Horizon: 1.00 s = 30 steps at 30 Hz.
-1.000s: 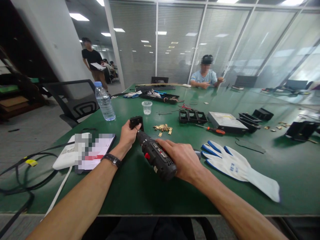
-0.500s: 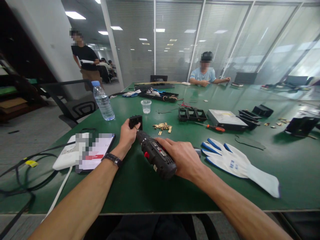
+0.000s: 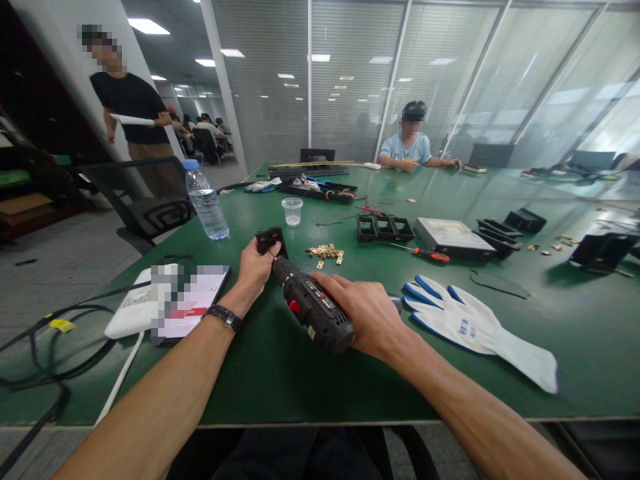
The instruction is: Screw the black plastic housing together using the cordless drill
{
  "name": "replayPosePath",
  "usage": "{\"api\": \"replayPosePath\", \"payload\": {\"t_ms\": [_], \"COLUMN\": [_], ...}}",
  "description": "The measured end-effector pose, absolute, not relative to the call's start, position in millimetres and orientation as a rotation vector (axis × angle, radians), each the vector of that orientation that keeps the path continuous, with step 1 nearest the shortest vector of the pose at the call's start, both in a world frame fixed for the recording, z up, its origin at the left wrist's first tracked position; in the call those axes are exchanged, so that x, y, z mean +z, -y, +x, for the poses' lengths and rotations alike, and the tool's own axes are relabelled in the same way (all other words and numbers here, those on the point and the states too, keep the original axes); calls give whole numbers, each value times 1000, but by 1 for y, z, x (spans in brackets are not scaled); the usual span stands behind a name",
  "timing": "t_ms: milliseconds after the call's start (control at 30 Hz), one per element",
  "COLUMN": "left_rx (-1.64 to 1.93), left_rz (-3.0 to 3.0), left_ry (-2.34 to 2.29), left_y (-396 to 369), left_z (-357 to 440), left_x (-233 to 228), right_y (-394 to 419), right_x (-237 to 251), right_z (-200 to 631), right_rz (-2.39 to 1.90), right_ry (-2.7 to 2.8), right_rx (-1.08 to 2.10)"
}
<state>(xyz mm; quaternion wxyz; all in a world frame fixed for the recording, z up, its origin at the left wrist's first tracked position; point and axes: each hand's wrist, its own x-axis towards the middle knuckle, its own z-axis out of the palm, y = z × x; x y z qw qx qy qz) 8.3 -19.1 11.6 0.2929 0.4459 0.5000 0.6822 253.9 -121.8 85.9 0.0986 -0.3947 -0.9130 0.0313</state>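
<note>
My left hand [image 3: 254, 268] is closed around a small black plastic part [image 3: 271, 237], held just above the green table [image 3: 280, 393]. My right hand [image 3: 367, 312] grips a black cordless drill [image 3: 315, 308] with a red switch on its side. The drill points away to the left, and its bit end meets the near side of the black part; the exact contact is hidden by my fingers. A small pile of brass-coloured metal plates [image 3: 327, 253] lies just beyond the drill. Right of my right hand rests a white and blue work glove [image 3: 463, 320].
Left are a water bottle [image 3: 207, 203], a phone [image 3: 200, 300], a white box [image 3: 135, 310] and cables. A clear plastic cup [image 3: 293, 212], black frame [image 3: 385, 228], screwdriver [image 3: 431, 256] and grey metal-topped box [image 3: 453, 237] stand farther back. A person [image 3: 407, 143] sits opposite; another [image 3: 133, 110] stands left.
The black part in my left hand has tilted slightly, while the drill stays nearly in place. The standing person has moved to the left and closer.
</note>
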Motion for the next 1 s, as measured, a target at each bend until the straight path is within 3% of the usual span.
{"api": "replayPosePath", "payload": {"t_ms": [1000], "left_rx": [1832], "left_rz": [1211], "left_ry": [-1340], "left_y": [20], "left_z": [11], "left_x": [13], "right_y": [121], "right_x": [85], "right_z": [256], "right_rz": [-1157], "right_ry": [2674], "right_rx": [128]}}
